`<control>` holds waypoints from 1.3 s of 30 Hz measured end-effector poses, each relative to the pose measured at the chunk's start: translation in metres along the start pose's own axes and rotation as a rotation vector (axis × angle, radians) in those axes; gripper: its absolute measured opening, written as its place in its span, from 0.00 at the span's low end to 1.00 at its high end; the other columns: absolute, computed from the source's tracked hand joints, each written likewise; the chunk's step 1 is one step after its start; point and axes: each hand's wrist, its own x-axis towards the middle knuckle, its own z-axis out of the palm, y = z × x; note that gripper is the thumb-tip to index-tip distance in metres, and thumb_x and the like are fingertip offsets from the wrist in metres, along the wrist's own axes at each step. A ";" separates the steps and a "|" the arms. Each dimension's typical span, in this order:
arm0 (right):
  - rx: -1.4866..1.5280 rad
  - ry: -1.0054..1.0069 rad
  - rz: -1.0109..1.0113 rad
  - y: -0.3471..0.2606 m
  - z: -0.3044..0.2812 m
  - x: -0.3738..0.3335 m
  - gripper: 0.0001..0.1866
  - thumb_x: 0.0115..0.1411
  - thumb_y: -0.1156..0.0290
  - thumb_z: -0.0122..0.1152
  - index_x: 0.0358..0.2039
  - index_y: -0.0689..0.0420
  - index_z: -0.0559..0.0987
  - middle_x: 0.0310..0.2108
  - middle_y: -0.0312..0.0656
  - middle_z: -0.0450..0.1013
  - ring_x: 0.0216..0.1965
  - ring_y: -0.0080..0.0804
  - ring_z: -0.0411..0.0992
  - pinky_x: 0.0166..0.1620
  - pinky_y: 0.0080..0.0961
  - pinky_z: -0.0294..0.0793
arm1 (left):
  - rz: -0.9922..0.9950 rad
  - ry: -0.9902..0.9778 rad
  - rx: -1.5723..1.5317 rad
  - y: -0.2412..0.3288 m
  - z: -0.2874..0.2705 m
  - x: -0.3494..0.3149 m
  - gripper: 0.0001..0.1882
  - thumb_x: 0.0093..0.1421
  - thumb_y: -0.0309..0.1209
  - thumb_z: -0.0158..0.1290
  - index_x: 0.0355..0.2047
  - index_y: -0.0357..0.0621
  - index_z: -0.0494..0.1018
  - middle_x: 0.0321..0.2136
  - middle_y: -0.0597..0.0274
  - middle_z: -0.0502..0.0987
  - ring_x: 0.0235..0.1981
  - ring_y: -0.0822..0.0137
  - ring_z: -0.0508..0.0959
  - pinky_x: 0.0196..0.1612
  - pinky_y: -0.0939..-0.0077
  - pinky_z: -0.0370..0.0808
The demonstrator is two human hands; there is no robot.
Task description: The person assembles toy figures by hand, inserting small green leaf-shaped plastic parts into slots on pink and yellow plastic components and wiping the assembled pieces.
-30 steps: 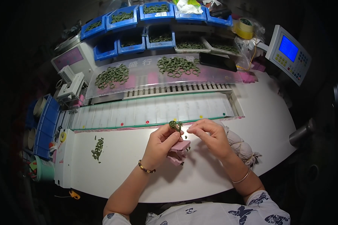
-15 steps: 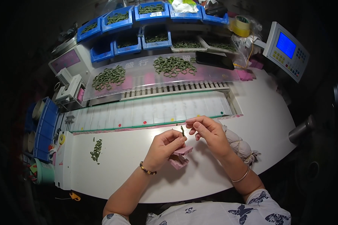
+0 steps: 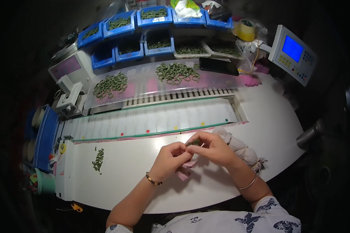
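Observation:
My left hand (image 3: 169,157) is closed, thumb and fingers pinched together, with a notched pink block (image 3: 184,174) that looks like a soft mould hanging beneath its fingers. My right hand (image 3: 212,147) meets it at the fingertips, its thumb and forefinger closed around a small green piece (image 3: 193,142). Fingers partly cover that piece, so its full shape is hidden. Away to the left on the white table (image 3: 124,182) lies a small heap of green bits (image 3: 98,160). Beside my right wrist rests a tied bundle of pale cloth (image 3: 243,152).
Two groups of green rings (image 3: 110,85) (image 3: 177,73) lie on a clear sheet, with a black phone (image 3: 219,66) at its right. Behind stand several blue bins (image 3: 158,42). A keypad display (image 3: 293,54) rises at right. A glass-covered strip (image 3: 151,118) crosses the table.
My right hand has moved left and down to my left hand, and its fingers have closed on the green piece. The view has shifted slightly.

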 end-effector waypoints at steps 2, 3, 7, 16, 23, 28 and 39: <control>-0.109 -0.023 0.008 -0.007 -0.007 -0.001 0.10 0.59 0.67 0.64 0.33 0.61 0.78 0.26 0.33 0.75 0.29 0.17 0.69 0.33 0.18 0.69 | -0.034 -0.007 0.024 0.002 0.003 -0.001 0.08 0.64 0.30 0.55 0.37 0.37 0.75 0.31 0.66 0.78 0.31 0.80 0.76 0.33 0.84 0.75; -0.181 -0.044 0.024 -0.011 -0.012 0.001 0.10 0.59 0.67 0.63 0.32 0.62 0.78 0.25 0.34 0.75 0.29 0.17 0.70 0.33 0.19 0.70 | -0.079 0.004 0.042 0.003 0.003 -0.003 0.09 0.63 0.31 0.55 0.38 0.36 0.75 0.31 0.66 0.78 0.31 0.79 0.77 0.32 0.84 0.76; -0.495 -0.158 0.044 -0.035 -0.059 0.034 0.07 0.59 0.70 0.64 0.31 0.60 0.79 0.27 0.32 0.77 0.29 0.16 0.71 0.34 0.17 0.71 | -0.043 0.027 0.076 0.008 0.002 -0.006 0.11 0.63 0.31 0.56 0.41 0.36 0.76 0.32 0.65 0.77 0.30 0.78 0.78 0.32 0.83 0.78; 0.194 0.493 -0.080 -0.058 -0.171 0.100 0.45 0.61 0.62 0.64 0.65 0.74 0.49 0.59 0.53 0.64 0.57 0.41 0.69 0.52 0.31 0.75 | 0.012 0.072 -0.068 -0.001 -0.002 -0.001 0.13 0.63 0.33 0.57 0.43 0.37 0.76 0.32 0.65 0.77 0.31 0.78 0.77 0.34 0.82 0.78; -0.094 0.165 0.043 -0.010 -0.108 0.019 0.23 0.63 0.68 0.60 0.56 0.64 0.72 0.50 0.46 0.76 0.46 0.28 0.75 0.49 0.22 0.73 | 0.052 0.106 -0.091 -0.009 -0.001 0.002 0.12 0.65 0.33 0.53 0.42 0.35 0.76 0.30 0.63 0.75 0.31 0.72 0.78 0.34 0.75 0.80; -0.383 -0.227 -0.121 -0.037 -0.054 -0.040 0.28 0.57 0.67 0.67 0.57 0.60 0.73 0.49 0.44 0.75 0.47 0.32 0.73 0.50 0.28 0.73 | 0.114 0.162 -0.345 -0.006 0.000 0.003 0.16 0.67 0.37 0.49 0.46 0.36 0.72 0.31 0.61 0.75 0.32 0.67 0.79 0.35 0.71 0.79; -0.576 0.073 -0.601 -0.015 0.014 -0.052 0.22 0.47 0.84 0.60 0.46 0.57 0.78 0.40 0.45 0.75 0.43 0.44 0.74 0.43 0.35 0.76 | 0.060 0.035 -0.544 -0.010 0.044 0.004 0.26 0.70 0.50 0.40 0.50 0.38 0.69 0.44 0.56 0.76 0.45 0.67 0.76 0.47 0.70 0.75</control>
